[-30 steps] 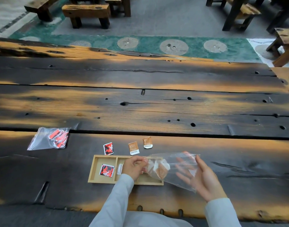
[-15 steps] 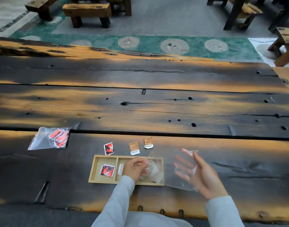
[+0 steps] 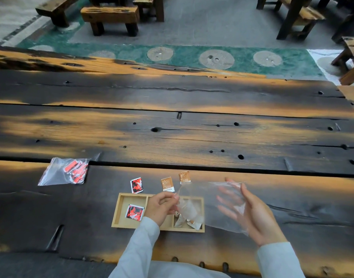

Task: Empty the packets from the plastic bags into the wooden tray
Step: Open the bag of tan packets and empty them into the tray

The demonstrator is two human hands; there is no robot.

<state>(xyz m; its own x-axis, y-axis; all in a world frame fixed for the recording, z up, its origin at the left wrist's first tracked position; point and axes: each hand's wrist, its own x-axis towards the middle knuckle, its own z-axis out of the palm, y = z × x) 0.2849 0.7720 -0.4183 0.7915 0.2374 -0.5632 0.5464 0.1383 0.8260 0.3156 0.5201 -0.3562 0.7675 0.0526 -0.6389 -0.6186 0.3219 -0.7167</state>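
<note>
A clear plastic bag (image 3: 212, 199) is held over the right end of the wooden tray (image 3: 120, 209). My left hand (image 3: 161, 207) pinches its left edge and my right hand (image 3: 252, 215) holds its right side from behind. Brown and white packets (image 3: 189, 221) lie in the tray's right compartment under the bag. One red and black packet (image 3: 134, 212) lies in the left compartment. The middle compartment is mostly hidden by my left hand. A second clear bag (image 3: 64, 171) with several red packets lies on the table at the left.
Loose on the table just beyond the tray lie a red and black packet (image 3: 136, 185) and two brown packets (image 3: 167, 184) (image 3: 184, 176). The dark plank table (image 3: 192, 133) stretches far ahead. Wooden benches (image 3: 110, 19) stand on the floor beyond it.
The brown packets have dropped out of the bag into the tray's right compartment. The bag now looks empty and has been lifted and spread between both hands.
</note>
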